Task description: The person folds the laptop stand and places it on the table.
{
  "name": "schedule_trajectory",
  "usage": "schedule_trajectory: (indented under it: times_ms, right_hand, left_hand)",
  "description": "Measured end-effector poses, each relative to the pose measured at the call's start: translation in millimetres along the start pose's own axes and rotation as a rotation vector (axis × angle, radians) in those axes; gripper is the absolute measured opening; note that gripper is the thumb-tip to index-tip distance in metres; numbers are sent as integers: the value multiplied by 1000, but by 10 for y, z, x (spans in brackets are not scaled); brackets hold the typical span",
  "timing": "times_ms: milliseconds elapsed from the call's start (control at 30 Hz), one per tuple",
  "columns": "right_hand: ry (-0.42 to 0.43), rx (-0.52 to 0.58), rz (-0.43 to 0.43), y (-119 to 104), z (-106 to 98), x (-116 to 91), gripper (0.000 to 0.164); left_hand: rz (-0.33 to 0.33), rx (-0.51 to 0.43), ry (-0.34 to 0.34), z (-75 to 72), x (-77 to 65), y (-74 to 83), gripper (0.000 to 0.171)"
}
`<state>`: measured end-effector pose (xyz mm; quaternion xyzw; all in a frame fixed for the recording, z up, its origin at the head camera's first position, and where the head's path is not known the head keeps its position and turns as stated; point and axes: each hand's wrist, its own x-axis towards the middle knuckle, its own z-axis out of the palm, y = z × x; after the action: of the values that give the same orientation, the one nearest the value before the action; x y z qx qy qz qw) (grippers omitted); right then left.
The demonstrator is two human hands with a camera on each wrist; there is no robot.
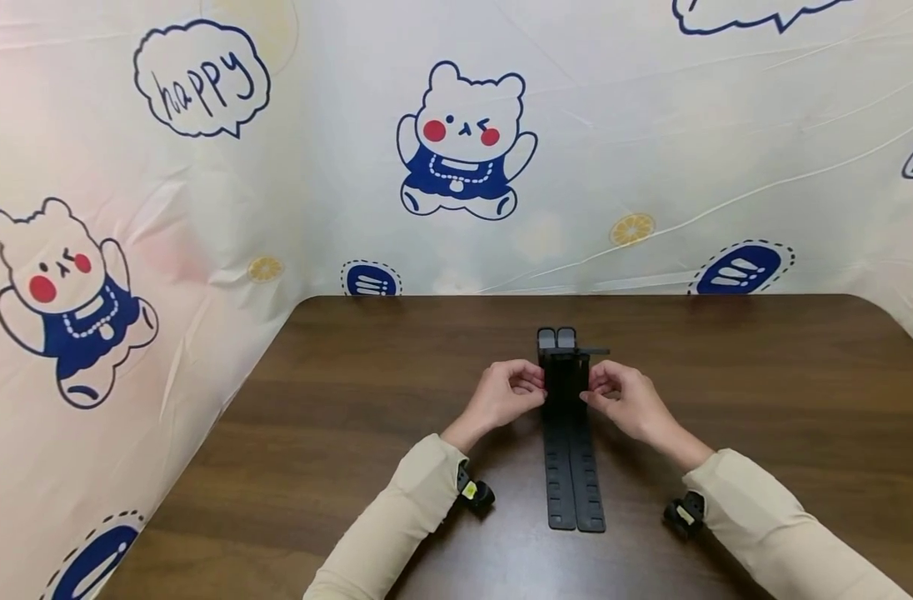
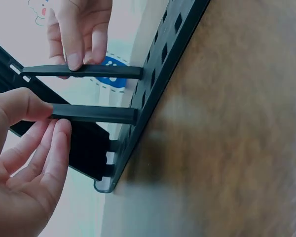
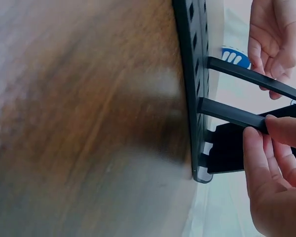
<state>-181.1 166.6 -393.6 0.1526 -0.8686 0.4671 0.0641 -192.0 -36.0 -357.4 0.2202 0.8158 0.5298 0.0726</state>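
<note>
A black folding laptop stand [image 1: 574,483] stands on the table, its long slotted base [image 2: 163,59] lying flat. Above the base leans a plate [image 2: 86,148], joined to it by two slim support bars. My left hand [image 1: 505,392] pinches the left support bar [image 2: 96,113] between thumb and fingertips. On the other side, my right hand [image 1: 627,402] grips the right support bar [image 3: 232,113] in the same way. Both bars reach down to the base's slots; whether their ends are seated cannot be told.
The brown wooden table [image 1: 336,467] extends around the stand on every side. Behind it hangs a pale cloth [image 1: 336,167] printed with cartoon bears, and more cloth runs along the left. A small wrist camera sits on each sleeve.
</note>
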Motion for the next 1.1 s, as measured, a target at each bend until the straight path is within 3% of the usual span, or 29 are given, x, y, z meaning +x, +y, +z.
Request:
schedule_trajectory:
  times_ms: [200,433,700,1100]
  right_hand:
    - [-34,-33,-32,18,11,21,13]
    - [-18,-60,-89,14,2,50,16]
    - [40,-63,-88,23,6,51,15]
    - [129,-89,-72,42,31,144,17]
  left_hand:
    - [66,-15,41,46,5,-81,13]
    - [159,58,101,112,141,-351,13]
    - [187,103,111,151,198,-389,19]
    - [230,88,240,241,310,-425,16]
